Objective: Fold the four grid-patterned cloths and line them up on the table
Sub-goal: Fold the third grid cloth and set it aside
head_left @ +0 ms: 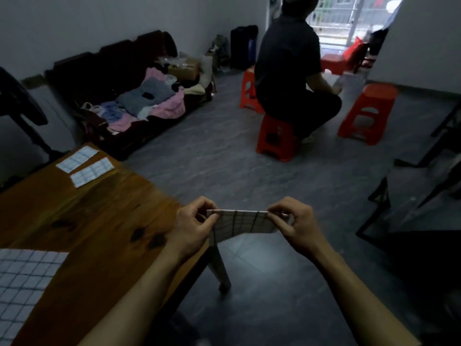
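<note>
I hold a folded grid-patterned cloth (241, 223) in the air, just past the right edge of the wooden table (99, 216). My left hand (193, 223) pinches its left top corner and my right hand (294, 224) pinches its right top corner, so the cloth hangs stretched between them. Two folded grid cloths lie side by side at the table's far corner, one farther back (77, 159) and one nearer (92, 172). A larger unfolded grid cloth (22, 283) is spread flat at the table's near left.
A person (289, 71) sits on a red stool (277, 138) across the grey floor, with more red stools (369, 113) nearby. A dark sofa (119, 96) piled with clothes stands along the wall. Dark chair frames (411, 196) stand at the right.
</note>
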Motion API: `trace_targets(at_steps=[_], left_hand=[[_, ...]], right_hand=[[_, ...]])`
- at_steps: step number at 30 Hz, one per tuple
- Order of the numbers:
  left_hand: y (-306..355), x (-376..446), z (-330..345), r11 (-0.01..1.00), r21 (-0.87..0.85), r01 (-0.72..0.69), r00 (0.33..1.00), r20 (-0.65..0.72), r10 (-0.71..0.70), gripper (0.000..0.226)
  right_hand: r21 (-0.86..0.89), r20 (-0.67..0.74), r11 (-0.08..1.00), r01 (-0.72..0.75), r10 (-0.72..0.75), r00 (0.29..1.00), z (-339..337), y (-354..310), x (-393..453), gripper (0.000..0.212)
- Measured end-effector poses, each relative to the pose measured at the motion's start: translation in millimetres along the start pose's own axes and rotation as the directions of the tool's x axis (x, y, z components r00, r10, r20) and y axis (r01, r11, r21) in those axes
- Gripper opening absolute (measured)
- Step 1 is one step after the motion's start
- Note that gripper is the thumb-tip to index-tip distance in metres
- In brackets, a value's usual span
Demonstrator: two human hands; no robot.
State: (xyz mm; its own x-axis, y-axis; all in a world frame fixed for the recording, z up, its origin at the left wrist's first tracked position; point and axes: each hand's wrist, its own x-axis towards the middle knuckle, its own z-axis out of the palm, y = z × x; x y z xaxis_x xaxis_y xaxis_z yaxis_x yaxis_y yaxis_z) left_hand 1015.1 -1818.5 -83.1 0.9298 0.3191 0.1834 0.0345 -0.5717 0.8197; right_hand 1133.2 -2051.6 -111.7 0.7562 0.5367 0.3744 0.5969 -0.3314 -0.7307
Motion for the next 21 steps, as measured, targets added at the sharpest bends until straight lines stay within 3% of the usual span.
trace_targets(at_steps=[3, 9, 13, 21], left_hand=[[2.3, 16.6, 30.7, 0.999, 0.025, -0.033, 0.999, 0.032, 0.032, 0.013], [1.6, 71.6, 68.5, 0.993, -0.101, -0.067, 0.996, -0.058, 0.061, 0.015], [-4.3, 128.5, 86.8, 0.975, -0.190, -0.116, 0.988, -0.118, 0.094, 0.008], [-6.7, 233.7, 96.8, 0.955, -0.262, -0.138, 0.963, -0.260, 0.068, 0.021]], right_hand=[[0.013, -0.034, 0.999, -0.052, 0.053, 0.998, -21.2, 28.0, -2.4, 0.010], [-0.014, -0.048, 0.995, -0.102, 0.101, 0.994, -40.6, 66.0, 31.2, 0.004], [-0.089, -0.049, 0.993, -0.081, 0.077, 0.996, -52.8, 92.8, 81.0, 0.007], [-0.178, 0.030, 0.983, -0.039, 0.046, 0.999, -78.0, 127.1, 196.1, 0.013]])
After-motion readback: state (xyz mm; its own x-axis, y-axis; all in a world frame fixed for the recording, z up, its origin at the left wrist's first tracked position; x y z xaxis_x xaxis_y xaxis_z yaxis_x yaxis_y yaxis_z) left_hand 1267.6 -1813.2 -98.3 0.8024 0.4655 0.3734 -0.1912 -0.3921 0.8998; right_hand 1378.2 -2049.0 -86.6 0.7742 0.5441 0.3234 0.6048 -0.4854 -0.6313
